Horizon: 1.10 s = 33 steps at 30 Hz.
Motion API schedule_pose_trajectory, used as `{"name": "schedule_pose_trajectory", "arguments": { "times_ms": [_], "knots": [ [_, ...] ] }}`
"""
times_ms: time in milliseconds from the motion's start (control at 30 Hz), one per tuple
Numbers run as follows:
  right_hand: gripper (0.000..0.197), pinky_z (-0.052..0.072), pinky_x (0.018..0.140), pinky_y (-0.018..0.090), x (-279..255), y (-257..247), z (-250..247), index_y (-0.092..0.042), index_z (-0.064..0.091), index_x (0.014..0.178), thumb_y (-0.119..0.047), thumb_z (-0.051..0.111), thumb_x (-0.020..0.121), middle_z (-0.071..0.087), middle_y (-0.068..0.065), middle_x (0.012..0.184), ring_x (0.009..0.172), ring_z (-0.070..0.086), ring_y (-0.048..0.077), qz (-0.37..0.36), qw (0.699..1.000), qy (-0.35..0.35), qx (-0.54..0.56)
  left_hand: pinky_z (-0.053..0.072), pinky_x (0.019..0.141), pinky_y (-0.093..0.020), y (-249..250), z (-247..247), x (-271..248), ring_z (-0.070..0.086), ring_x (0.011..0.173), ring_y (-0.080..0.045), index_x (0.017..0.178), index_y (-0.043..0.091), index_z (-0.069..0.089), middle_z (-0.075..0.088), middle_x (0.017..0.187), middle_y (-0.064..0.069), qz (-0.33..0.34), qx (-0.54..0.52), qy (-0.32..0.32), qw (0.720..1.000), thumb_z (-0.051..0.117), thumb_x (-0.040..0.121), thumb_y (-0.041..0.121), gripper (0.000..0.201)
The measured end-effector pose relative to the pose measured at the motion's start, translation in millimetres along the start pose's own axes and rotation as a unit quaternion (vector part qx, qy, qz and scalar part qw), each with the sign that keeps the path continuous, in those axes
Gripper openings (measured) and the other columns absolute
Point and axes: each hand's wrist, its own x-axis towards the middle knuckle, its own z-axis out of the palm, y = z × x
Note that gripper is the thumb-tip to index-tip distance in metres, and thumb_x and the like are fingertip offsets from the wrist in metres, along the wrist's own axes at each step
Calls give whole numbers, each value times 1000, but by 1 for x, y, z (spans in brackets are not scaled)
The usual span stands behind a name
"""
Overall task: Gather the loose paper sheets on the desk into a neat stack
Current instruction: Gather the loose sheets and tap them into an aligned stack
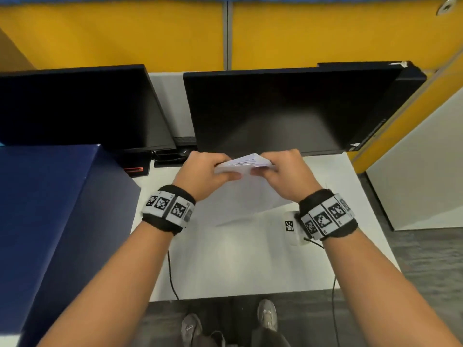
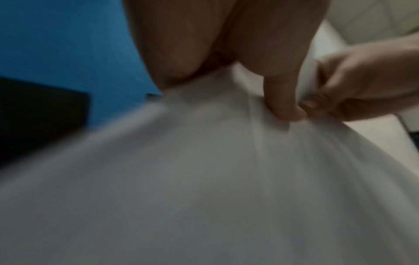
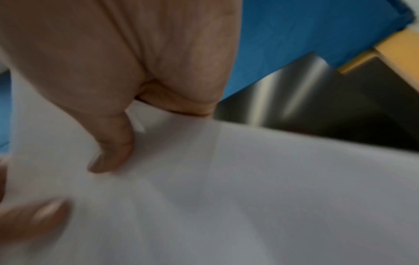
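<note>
A bundle of white paper sheets [image 1: 246, 162] is held upright above the white desk [image 1: 235, 261], its top edge fanned out and its lower part hanging toward me. My left hand [image 1: 213, 171] grips the top edge from the left, thumb on the near face. My right hand [image 1: 275, 169] grips the same edge from the right. In the left wrist view the sheets [image 2: 204, 179] fill the frame under my left thumb [image 2: 283, 100], with the right hand [image 2: 362, 93] beside it. The right wrist view shows my right thumb [image 3: 111, 154] pressed on the paper [image 3: 249, 197]. Both wrist views are blurred.
Two dark monitors [image 1: 275, 108] [image 1: 75, 106] stand at the back of the desk before yellow partitions. A large dark blue box [image 1: 50, 221] rises at the left. A small white tagged device [image 1: 292, 227] lies under my right wrist. Cables hang over the desk's front edge.
</note>
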Motion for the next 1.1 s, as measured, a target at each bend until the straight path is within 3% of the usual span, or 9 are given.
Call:
{"name": "schedule_pose_trajectory", "arguments": {
  "times_ms": [100, 200, 267, 367, 667, 767, 867, 967, 1100],
  "knots": [
    [7, 54, 75, 33, -25, 30, -5, -25, 78, 89, -25, 74, 83, 76, -2, 79, 78, 69, 20, 70, 988, 69, 122, 53, 79, -29, -58, -15, -25, 66, 83, 1, 85, 31, 76, 74, 80, 15, -108, -6, -40, 993, 85, 66, 50, 28],
    [23, 55, 79, 23, -49, 59, -5, -38, 74, 84, -16, 78, 80, 75, -20, 81, 80, 71, 5, 149, 950, 114, 249, 51, 80, -25, -93, -10, -47, 64, 81, 11, 87, 33, 74, 72, 87, 24, -200, -128, 18, 971, 93, 59, 38, 34],
    [23, 55, 78, 22, -59, 71, 2, -37, 73, 84, -15, 79, 79, 74, -25, 79, 79, 71, 0, 169, 936, 128, 280, 53, 88, -29, -97, 10, -50, 67, 94, 5, 110, 36, 67, 74, 101, 22, -206, -273, 33, 939, 94, 55, 25, 62],
    [27, 50, 72, 9, -68, 79, 15, -36, 70, 85, -10, 78, 80, 70, -35, 77, 74, 67, -12, 179, 933, 137, 282, 56, 90, -32, -104, 39, -48, 69, 107, -18, 133, 31, 51, 73, 116, -5, -209, -416, 61, 883, 87, 59, 14, 84],
    [18, 48, 64, 5, -85, 104, 33, -16, 69, 97, -8, 76, 82, 68, -14, 83, 67, 64, -14, 210, 902, 219, 307, 48, 68, -3, -95, 77, -48, 66, 77, 14, 88, 29, 71, 73, 78, 29, -206, -309, 120, 921, 84, 74, 8, 28],
    [21, 51, 68, 11, -91, 120, 51, -13, 72, 98, -10, 79, 79, 73, -22, 76, 68, 66, -6, 253, 899, 187, 306, 48, 70, -4, -103, 88, -56, 67, 78, 12, 92, 21, 76, 73, 77, 23, -211, -278, 106, 931, 87, 71, 12, 26],
    [33, 55, 82, 22, -101, 132, 73, -12, 73, 105, -10, 83, 74, 76, -11, 96, 86, 69, 3, 286, 893, 140, 319, 49, 73, -10, -110, 107, -63, 67, 80, 11, 100, 15, 76, 73, 91, 15, -246, -272, 70, 928, 88, 71, 13, 32],
    [22, 53, 69, 18, -97, 131, 78, -13, 73, 94, -10, 83, 74, 73, -15, 80, 69, 66, -12, 312, 872, 174, 335, 49, 64, -10, -104, 113, -59, 68, 71, 6, 91, 15, 75, 73, 85, 7, -269, -282, 82, 917, 86, 74, 14, 21],
    [17, 52, 66, 10, -96, 128, 69, -22, 71, 87, -14, 81, 77, 71, -8, 84, 66, 65, -9, 285, 875, 212, 330, 49, 70, -4, -101, 99, -58, 67, 79, 13, 95, 21, 72, 73, 79, 25, -215, -287, 121, 925, 82, 78, 8, 23]
  ]
}}
